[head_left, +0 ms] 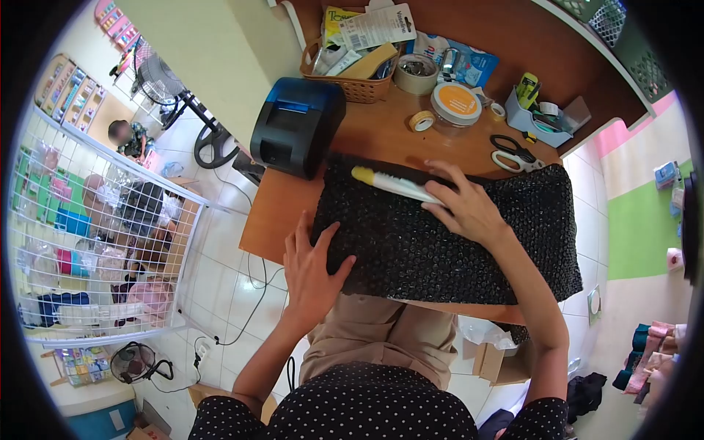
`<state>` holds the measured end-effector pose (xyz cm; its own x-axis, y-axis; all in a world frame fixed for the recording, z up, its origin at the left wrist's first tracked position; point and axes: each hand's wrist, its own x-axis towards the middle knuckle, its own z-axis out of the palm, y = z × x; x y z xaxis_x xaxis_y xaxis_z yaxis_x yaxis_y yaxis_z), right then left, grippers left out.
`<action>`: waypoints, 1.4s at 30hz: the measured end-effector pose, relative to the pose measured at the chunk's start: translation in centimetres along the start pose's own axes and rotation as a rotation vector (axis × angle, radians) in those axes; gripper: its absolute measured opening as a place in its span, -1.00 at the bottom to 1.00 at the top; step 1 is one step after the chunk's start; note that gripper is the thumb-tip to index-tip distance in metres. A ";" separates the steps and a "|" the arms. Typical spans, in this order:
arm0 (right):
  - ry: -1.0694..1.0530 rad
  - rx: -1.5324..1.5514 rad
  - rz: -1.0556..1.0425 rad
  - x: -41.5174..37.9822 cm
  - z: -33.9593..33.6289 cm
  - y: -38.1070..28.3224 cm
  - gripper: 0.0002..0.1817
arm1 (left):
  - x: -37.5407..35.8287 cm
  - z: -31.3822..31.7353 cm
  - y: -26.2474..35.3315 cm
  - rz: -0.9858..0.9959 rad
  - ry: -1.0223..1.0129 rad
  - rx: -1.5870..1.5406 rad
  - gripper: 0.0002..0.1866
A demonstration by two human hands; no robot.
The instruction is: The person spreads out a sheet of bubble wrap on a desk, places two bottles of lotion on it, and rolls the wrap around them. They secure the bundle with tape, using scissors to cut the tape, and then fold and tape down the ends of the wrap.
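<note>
A sheet of black bubble wrap lies across the wooden desk in front of me. My left hand rests flat on its near left corner, fingers spread. My right hand lies on the sheet's upper middle, fingers around the end of a white tube with a yellow cap that lies on the wrap.
A black and blue label printer stands at the desk's left. Behind are a wicker basket of supplies, tape rolls, a lidded jar, scissors and a blue organizer. A white wire rack stands on the left.
</note>
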<state>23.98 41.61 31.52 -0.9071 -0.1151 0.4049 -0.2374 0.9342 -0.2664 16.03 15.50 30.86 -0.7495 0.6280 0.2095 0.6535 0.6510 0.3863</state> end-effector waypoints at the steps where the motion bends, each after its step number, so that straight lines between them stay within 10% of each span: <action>1: 0.000 0.002 -0.004 0.1 0.0 0.3 -0.60 | -0.1 0.0 -0.1 -0.022 -0.039 -0.075 -0.47; 11: -0.091 -0.124 0.176 0.9 0.7 -0.1 -0.51 | -0.1 0.7 0.3 -0.160 -0.101 -0.464 -0.38; 13: 0.148 -0.407 0.093 0.8 -0.1 -1.2 -0.54 | -0.8 1.7 0.0 -0.121 -0.021 -0.517 -0.41; 24: 0.476 0.237 0.512 -3.1 -1.2 -4.4 -0.66 | -3.4 1.1 0.8 -0.215 -0.088 -0.875 -0.44; 27: 0.628 0.952 0.892 -6.8 -0.7 -6.6 -0.64 | -4.0 -2.1 0.9 -0.119 -0.232 -0.735 -0.43; 29: 0.758 1.150 0.999 -9.1 -0.7 -7.7 -0.66 | -3.6 -4.9 1.2 0.025 -0.394 -0.109 -0.40; 33: 0.836 1.183 1.108 -12.8 0.3 -8.1 -0.60 | 4.9 -5.1 5.4 0.311 -0.035 0.072 -0.43; 36: 0.849 1.326 1.074 -13.2 0.2 -8.7 -0.65 | 12.9 3.6 11.0 0.812 -0.172 -0.083 -0.44; 39: 0.918 1.342 1.054 -13.4 0.3 -9.3 -0.60 | 16.3 9.5 17.4 0.697 -0.545 -0.170 -0.44; 42: 1.001 1.252 1.072 -14.8 -0.3 -10.9 -0.57 | 14.3 14.2 18.6 0.746 -0.269 -0.527 -0.65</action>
<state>40.12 33.26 28.73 -0.4308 0.8859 -0.1721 -0.2901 -0.3165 -0.9032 18.98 42.68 28.35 -0.0662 0.9237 0.3773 0.7723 -0.1920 0.6055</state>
